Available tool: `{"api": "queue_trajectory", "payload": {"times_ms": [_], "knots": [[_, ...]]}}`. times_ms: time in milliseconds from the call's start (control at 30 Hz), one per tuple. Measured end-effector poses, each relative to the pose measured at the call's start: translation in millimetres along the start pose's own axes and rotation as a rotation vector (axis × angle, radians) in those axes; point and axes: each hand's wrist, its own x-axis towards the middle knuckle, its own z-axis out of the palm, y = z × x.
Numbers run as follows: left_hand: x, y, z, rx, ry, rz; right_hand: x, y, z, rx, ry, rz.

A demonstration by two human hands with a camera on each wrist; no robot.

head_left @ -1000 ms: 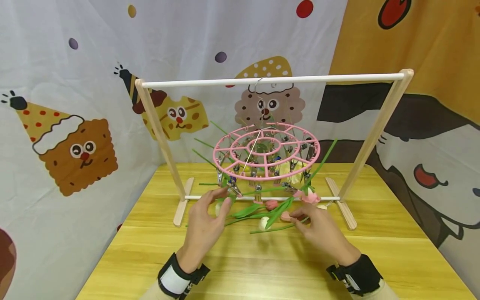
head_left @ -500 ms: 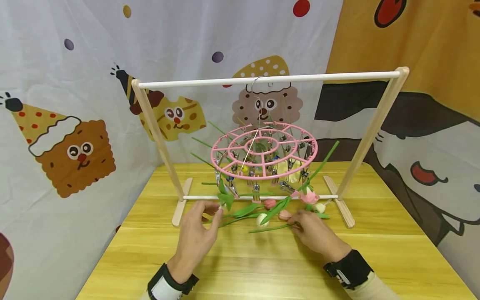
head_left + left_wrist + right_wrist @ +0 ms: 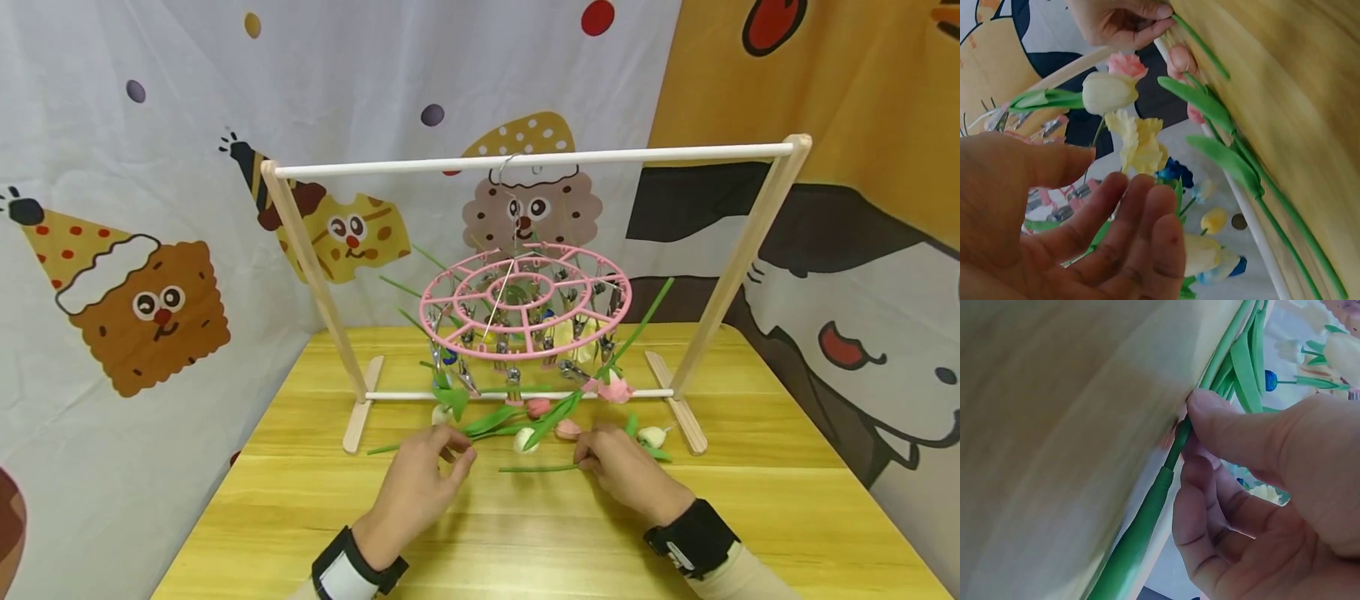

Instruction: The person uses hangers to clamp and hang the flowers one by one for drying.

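In the head view my right hand (image 3: 626, 471) pinches a thin green stem (image 3: 536, 469) low over the tabletop. A white tulip head (image 3: 652, 436) with green leaves shows just beyond that hand, seemingly on the same stem. The right wrist view has thumb and fingertips meeting on the stem (image 3: 1179, 440), below a thicker green part. My left hand (image 3: 420, 479) is held palm inward with fingers loosely bent, holding nothing. Just behind it a white tulip (image 3: 441, 414) with leaves hangs at the ring's left front. Between the hands lie a white tulip (image 3: 525, 440) and a pink tulip (image 3: 567, 429).
A pink ring hanger (image 3: 528, 354) with metal clips (image 3: 513, 379) hangs by a hook from the wooden rack (image 3: 420, 167). Artificial flowers, including a pink one (image 3: 617, 387), are clipped to it. A printed cloth (image 3: 352, 83) stands behind the wooden table (image 3: 510, 542).
My left hand has moved down and away from the clips and the hanging white tulip. My right hand's fingers have closed on the stem, and the tulip head beyond it has shifted slightly.
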Motion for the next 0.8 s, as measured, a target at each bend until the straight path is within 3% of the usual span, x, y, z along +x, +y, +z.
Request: {"api": "queue_trajectory", "payload": {"times_ms": [200, 400, 633, 800], "knots": [[-3.2, -0.1, 10.8, 0.010, -0.142, 0.031, -7.7, -10.8, 0.7, -0.048, 0.020, -0.002], [-2.4, 0.7, 19.9, -0.056, -0.208, 0.058, -13.7, -26.2, -3.3, -0.021, 0.060, -0.006], [-1.4, 5.4, 18.8, -0.191, -0.212, 0.051, -18.9, -42.0, -13.6, 0.064, 0.069, -0.029], [-2.6, 14.2, 9.9, -0.250, -0.116, 0.049, -24.8, -51.9, -23.9, 0.134, 0.105, -0.081]]}}
